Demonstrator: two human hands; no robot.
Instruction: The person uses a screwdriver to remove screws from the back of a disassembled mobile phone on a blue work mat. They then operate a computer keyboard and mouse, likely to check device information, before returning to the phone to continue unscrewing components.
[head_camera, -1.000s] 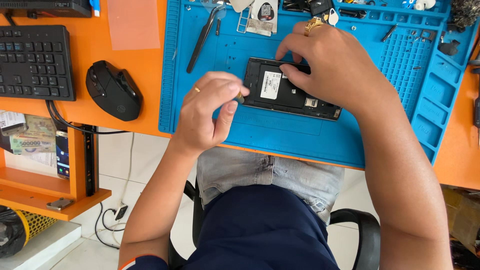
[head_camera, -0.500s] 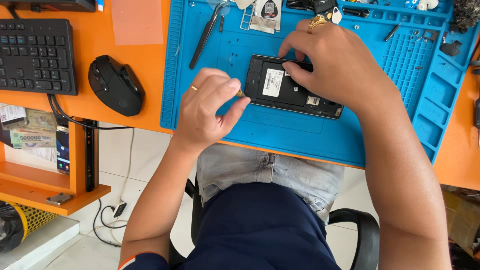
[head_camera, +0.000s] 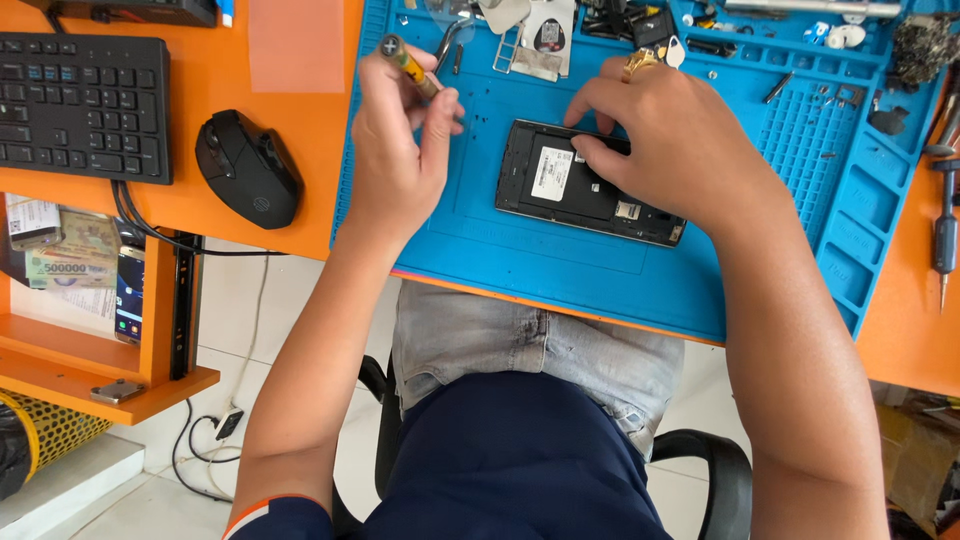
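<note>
Gripping a small screwdriver (head_camera: 408, 62) in the left hand (head_camera: 400, 150), a person sits at an orange desk (head_camera: 250, 120) over an opened phone (head_camera: 590, 185). The screwdriver is pinched between thumb and fingers, its yellow shaft slanting up and to the left, the round dark cap end at the upper left and the working end hidden inside the fist. It is lifted clear of the phone, above the left part of the blue mat (head_camera: 560, 265).

The phone lies flat near the middle of the mat, back cover off, its long axis running left to right with a slight tilt (the right end sits a little lower). A white label shows on its left half.

The right hand (head_camera: 670, 150), a gold ring on one finger, rests on the phone's upper right part, fingers curled and pressing down on it; it grips nothing that can be seen.

Tiny screws dot the mat between the two hands. A black mouse (head_camera: 248, 168) and a black keyboard (head_camera: 85, 105) sit to the left on the desk. Tweezers (head_camera: 447, 42) and small parts line the mat's far edge, and a second screwdriver (head_camera: 945, 235) lies at the far right.
</note>
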